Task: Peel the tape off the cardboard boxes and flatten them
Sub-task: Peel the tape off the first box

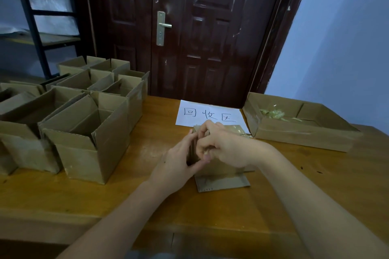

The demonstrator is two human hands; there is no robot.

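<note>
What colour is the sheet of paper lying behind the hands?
White paper sheet with black handwritten characters; head view.

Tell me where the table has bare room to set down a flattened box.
Free: near edge of the table around the forearms, and the right end before the shallow tray box. Crowded: left side, packed with open boxes.

Both hands [202, 149] on small box [221, 171]

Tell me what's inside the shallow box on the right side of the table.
The shallow cardboard box holds a crumpled wad of peeled tape toward its far left corner. Its near wall hides the front of the floor, so anything there cannot be seen.
</note>
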